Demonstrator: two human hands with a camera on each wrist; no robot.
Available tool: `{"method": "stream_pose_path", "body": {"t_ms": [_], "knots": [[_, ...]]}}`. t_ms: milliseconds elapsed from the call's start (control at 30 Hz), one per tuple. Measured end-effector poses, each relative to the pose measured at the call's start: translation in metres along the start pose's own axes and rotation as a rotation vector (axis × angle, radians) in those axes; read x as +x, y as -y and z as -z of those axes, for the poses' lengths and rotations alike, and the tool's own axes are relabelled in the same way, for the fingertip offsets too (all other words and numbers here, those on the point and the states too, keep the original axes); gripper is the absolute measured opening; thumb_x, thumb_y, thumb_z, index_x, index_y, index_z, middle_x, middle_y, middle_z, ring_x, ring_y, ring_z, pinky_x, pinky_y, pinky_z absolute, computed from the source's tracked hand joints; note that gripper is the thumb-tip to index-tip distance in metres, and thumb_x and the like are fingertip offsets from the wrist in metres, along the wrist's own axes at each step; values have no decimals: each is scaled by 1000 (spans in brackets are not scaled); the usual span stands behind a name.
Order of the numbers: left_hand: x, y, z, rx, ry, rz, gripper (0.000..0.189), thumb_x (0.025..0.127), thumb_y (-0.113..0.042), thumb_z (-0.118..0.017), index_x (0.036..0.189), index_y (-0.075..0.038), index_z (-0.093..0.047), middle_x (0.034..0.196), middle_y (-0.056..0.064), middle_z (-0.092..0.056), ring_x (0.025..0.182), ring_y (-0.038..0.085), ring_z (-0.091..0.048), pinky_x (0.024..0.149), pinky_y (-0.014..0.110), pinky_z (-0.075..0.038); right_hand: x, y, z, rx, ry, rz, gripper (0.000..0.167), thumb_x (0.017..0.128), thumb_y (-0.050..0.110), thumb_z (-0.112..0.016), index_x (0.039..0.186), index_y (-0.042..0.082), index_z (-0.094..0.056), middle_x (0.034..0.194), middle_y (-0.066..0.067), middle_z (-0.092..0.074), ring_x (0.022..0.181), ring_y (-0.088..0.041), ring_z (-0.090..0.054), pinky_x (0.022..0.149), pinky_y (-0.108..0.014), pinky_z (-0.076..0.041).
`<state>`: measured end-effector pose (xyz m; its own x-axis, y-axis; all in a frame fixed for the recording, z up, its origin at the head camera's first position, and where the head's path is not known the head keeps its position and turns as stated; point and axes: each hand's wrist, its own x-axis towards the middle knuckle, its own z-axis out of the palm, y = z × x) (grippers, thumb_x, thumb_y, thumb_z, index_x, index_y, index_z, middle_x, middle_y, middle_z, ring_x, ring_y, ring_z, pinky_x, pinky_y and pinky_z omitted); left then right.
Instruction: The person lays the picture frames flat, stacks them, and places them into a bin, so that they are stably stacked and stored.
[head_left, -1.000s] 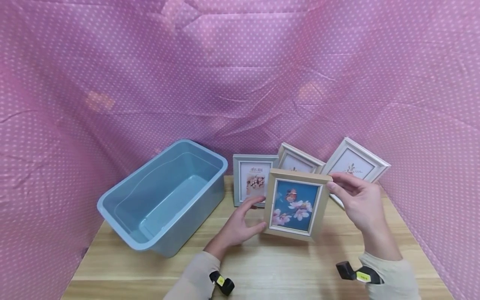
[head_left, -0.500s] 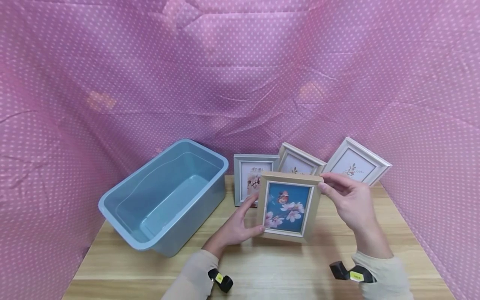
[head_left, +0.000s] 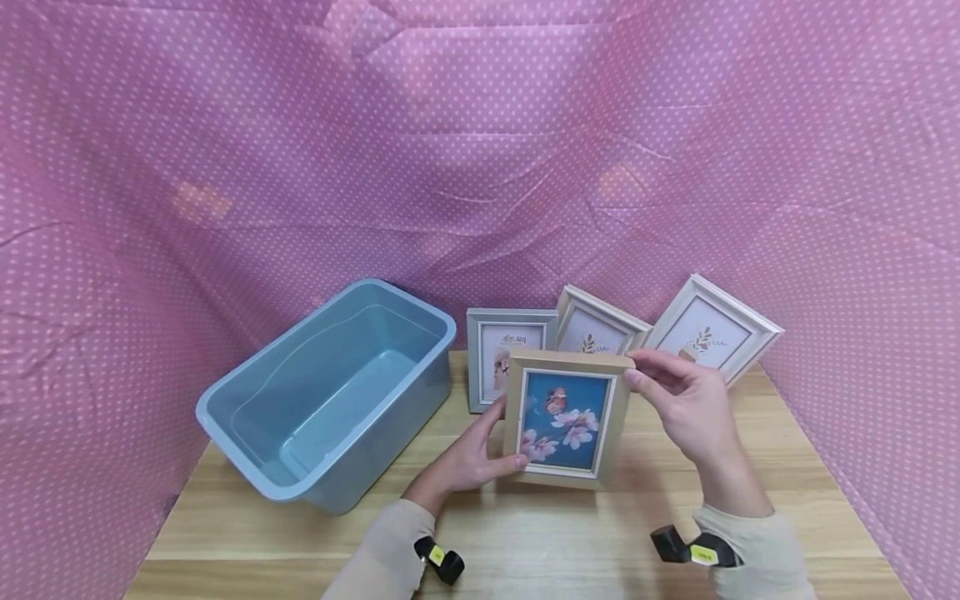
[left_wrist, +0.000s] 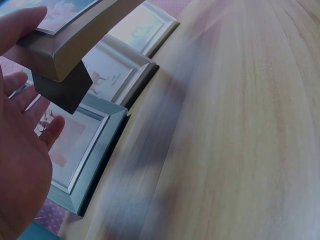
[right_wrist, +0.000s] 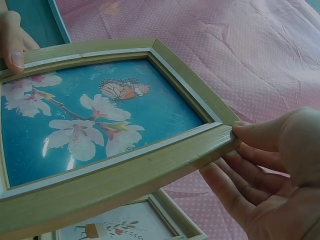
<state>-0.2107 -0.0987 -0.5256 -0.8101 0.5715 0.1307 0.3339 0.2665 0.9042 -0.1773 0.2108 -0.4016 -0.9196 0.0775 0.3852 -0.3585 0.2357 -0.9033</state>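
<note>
A beige picture frame [head_left: 619, 433] with a butterfly and pink blossoms on blue is held above the table, front towards me. My right hand [head_left: 693, 408] pinches its upper right corner, thumb [right_wrist: 265, 135] in front and fingers beneath. At the lower left corner my left hand [head_left: 468, 454] holds the frame, its thumb [head_left: 506, 465] lying on the front border and the other fingers reaching behind. From below, the left wrist view shows the frame's dark back stand [left_wrist: 65, 90] beside those fingers.
Behind stand a grey picture frame [head_left: 474, 362], a beige one [head_left: 603, 304] and a white one [head_left: 738, 304] leaning at a slant. A blue plastic bin [head_left: 390, 417] occupies the left of the wooden table [head_left: 555, 558]. Pink dotted cloth [head_left: 480, 167] hangs around the sides and back.
Both hands have shifted the butterfly picture frame left and slightly towards me. The left thumb has come onto its front border. The bin and the frames behind stay put.
</note>
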Motion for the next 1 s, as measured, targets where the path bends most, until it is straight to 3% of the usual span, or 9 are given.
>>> {"method": "stream_pose_path", "body": {"t_ms": [367,633,1000], "knots": [[-5,2,3,8,32,12,95,97,-42,-75,173,-32,-18,175,4,-38,161,32,-38,131,74,-18,-1,-1,-6,-14,22,-11,26,94,-9,-75,119,-17,-72,91,26,-76,82,5,-75,77,-13,-63],[-7,5,4,-32,31,-4,98,96,-37,-77,173,-23,-18,172,10,-41,157,32,-43,132,69,-22,-1,-2,-11,-16,48,8,25,94,-9,-76,118,-14,-74,94,27,-76,86,6,-75,79,-14,-63],[-11,7,4,-28,55,14,86,99,-38,-73,169,-19,-28,168,8,-49,156,30,-45,134,70,-18,-3,-3,-17,-39,68,1,25,95,-4,-77,120,-10,-76,97,28,-75,90,6,-74,82,-12,-62]]}}
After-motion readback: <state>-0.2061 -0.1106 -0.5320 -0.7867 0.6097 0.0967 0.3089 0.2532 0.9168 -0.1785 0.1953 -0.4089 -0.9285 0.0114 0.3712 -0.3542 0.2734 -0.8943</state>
